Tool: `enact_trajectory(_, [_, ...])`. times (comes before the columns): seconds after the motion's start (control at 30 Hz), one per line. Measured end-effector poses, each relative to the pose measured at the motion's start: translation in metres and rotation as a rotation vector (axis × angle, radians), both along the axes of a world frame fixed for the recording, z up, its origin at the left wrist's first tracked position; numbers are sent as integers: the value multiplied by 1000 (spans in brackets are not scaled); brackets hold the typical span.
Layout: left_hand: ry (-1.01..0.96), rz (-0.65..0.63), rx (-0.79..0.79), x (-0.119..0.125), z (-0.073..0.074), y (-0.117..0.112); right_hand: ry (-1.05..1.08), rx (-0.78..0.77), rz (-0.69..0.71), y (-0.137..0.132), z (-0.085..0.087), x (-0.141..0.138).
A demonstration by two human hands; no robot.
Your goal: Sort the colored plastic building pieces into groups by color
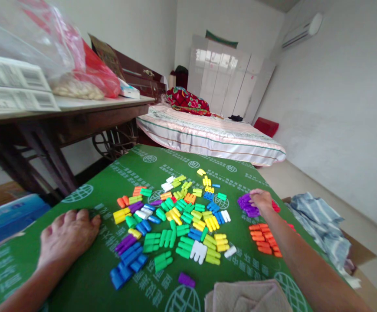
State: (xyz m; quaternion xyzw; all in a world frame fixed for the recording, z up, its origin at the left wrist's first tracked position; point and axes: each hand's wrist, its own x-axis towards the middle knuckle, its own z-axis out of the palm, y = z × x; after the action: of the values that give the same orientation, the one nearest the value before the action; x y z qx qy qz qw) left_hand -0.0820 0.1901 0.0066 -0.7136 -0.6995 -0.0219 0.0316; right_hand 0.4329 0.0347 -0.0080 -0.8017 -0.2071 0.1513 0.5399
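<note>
My left hand (71,234) lies palm down on the green board (87,268), fingers stretched out, holding nothing. Over on the right, my right hand (261,200) is at a cluster of purple plastic building pieces (247,206), its fingers closed at a purple piece; the fingertips are partly hidden. Just behind that hand, red pieces (275,206) peek out. Closer to me, orange pieces (263,238) lie grouped, partly covered by my right forearm. Between the hands spreads a mixed heap of green pieces (167,238), blue, yellow and white ones. A lone purple piece (186,280) lies near the front.
A folded beige cloth (248,297) lies at the board's near edge. To the left stands a table (110,104) carrying boxes and plastic bags. Beyond the board is a bed (208,134). Striped fabric (320,223) hangs over a cardboard box on the right.
</note>
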Motion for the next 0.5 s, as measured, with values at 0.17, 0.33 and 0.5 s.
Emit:
enact_trajectory(0.17, [7, 1, 3, -1, -3, 1, -35, -73, -34, 0, 1, -1])
enact_trajectory(0.33, [-6, 5, 10, -2, -4, 2, -99, -138, -16, 0, 0, -1])
enact_trajectory(0.5, [-4, 0, 18, -3, -6, 3, -247, -226, 31, -2, -5, 7])
